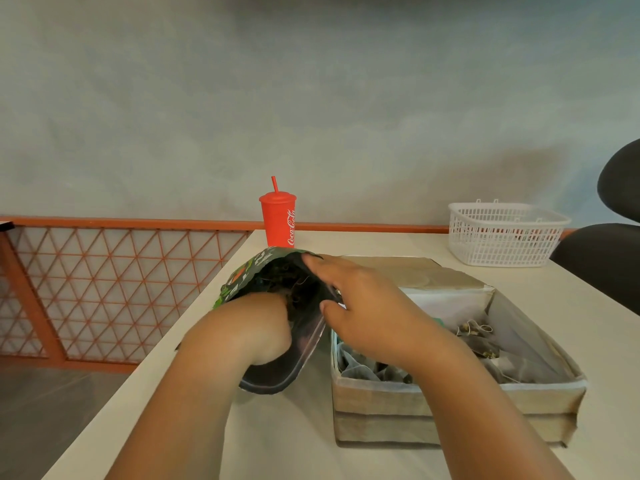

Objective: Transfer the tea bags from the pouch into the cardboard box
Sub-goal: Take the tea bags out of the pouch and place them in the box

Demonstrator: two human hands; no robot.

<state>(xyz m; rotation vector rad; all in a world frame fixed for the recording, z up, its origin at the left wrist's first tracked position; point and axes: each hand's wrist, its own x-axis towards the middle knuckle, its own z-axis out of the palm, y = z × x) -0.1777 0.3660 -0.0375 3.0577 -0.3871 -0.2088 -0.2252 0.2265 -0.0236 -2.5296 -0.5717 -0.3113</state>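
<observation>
Looking down on a pale table [294, 445] running from 6 toward 12 o'clock. Black chair [606, 258] at 3 o'clock of the frame, off the table's right edge. Cardboard box [374, 403] sits at about 5 o'clock, top open, far flap folded back flat toward 12. Pouch [304, 337] stands touching the box's left wall, at 9 o'clock of it, mouth wide open and tilted toward the camera, dark liner showing, green print outside. White mesh basket [502, 237] at 1 o'clock of the box, well apart. Red Coca-Cola cup [278, 220] with lid and straw upright just behind the pouch at its 12 o'clock. Right hand [363, 303] reaches across the box to the pouch's right rim: fingers spread over the far edge, thumb tip on the near edge, pinching the rim and holding the mouth open. Left hand [263, 327] is sunk into the pouch from 7 o'clock; fingers hidden inside, so can't tell its grip. Tea bags [360, 370] lie loose in the box; more sit as a dark tangle deep in the pouch.
</observation>
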